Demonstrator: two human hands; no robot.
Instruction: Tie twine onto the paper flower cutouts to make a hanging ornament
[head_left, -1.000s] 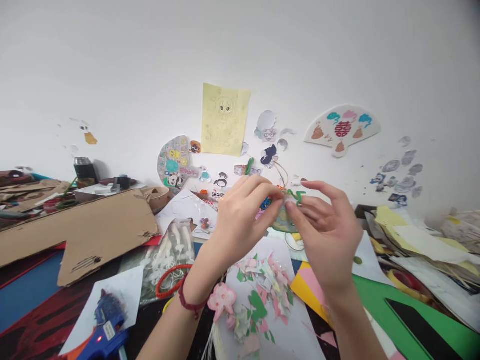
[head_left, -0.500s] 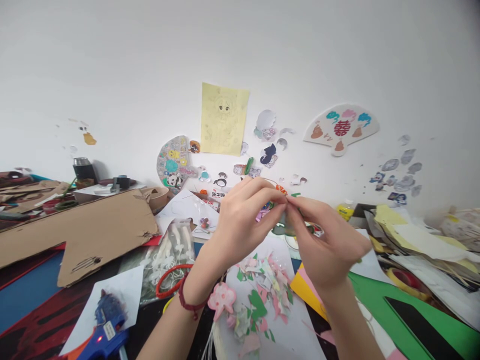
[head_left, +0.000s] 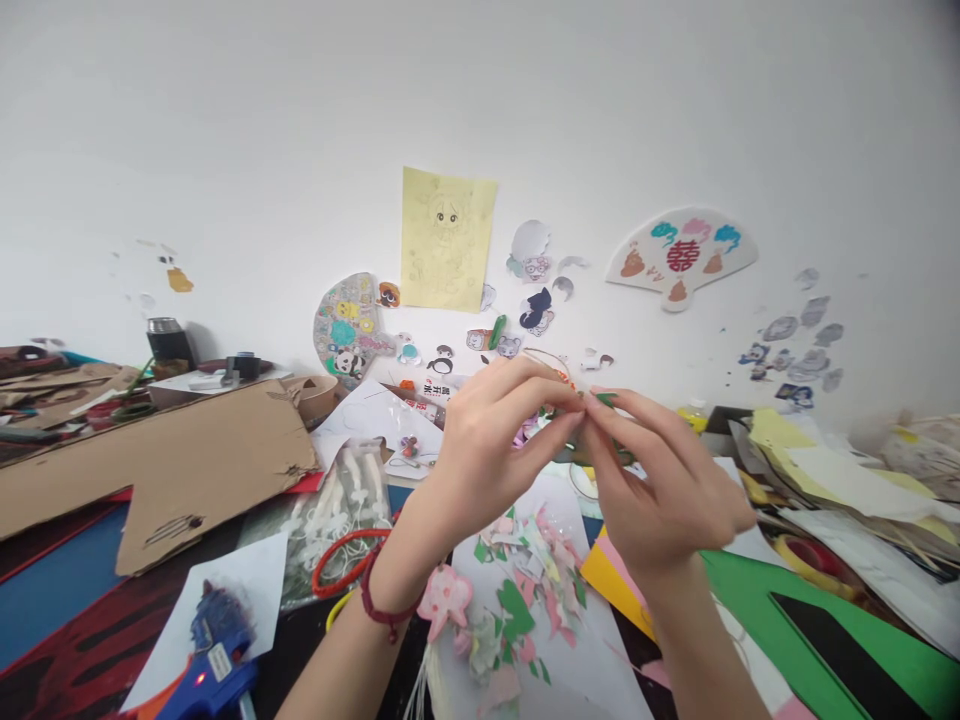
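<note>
My left hand and my right hand meet in the air over the table, fingertips pinched together. What lies between the fingertips is too small and covered to make out. A bit of green shows by my right fingers. Behind the hands, a thin cord curves up beside an orange-red bit, mostly hidden. Beneath them, a white sheet bears green, pink and pale paper scraps. A pink star-shaped piece with white strings is near my left wrist.
At lower left a blue glue gun with a lit red light rests by white paper. Cardboard covers the left side. A bag of white cords and a red ring sit beside my left forearm. Green sheet and dark phone-like slab lie right.
My right hand has shifted slightly right and down, its fingers a little more raised, and more green shows by them. My left hand has moved slightly right, still pinched.
</note>
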